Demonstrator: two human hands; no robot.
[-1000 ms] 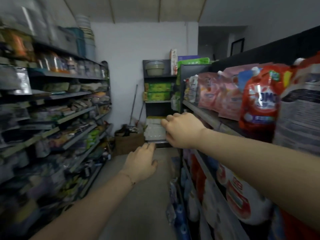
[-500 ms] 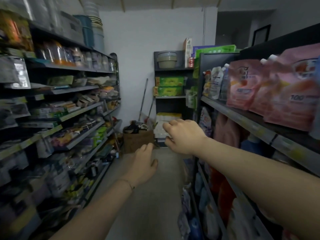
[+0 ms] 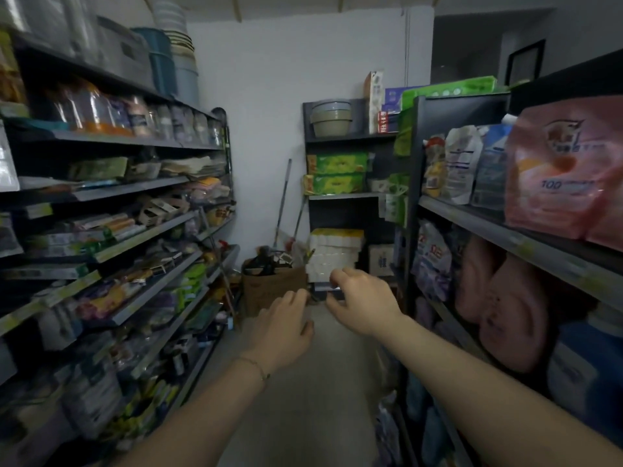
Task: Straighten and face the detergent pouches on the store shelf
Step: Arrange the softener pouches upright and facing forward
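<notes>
Pink pouches (image 3: 556, 170) on right upper shelf (image 3: 499, 227), upright, long axis vertical, fronts toward aisle. Left hand (image 3: 286, 326) mid-aisle, fingers loosely bent, holding nothing. Right hand (image 3: 364, 303) just beside, fingers half-curled, empty.

The one camera rides on the person's head and looks forward and slightly down a narrow shop aisle. Both forearms reach in from the bottom edge, so the left hand (image 3: 286, 326) and right hand (image 3: 362, 303) sit close to the lens near mid-picture. Past the fingers (image 3: 340, 276) stands the white back wall (image 3: 269, 129); left of them runs a rack (image 3: 135, 183) of mixed goods, and right of them the shelf (image 3: 505, 230) of pouches (image 3: 556, 170) passes very near.
</notes>
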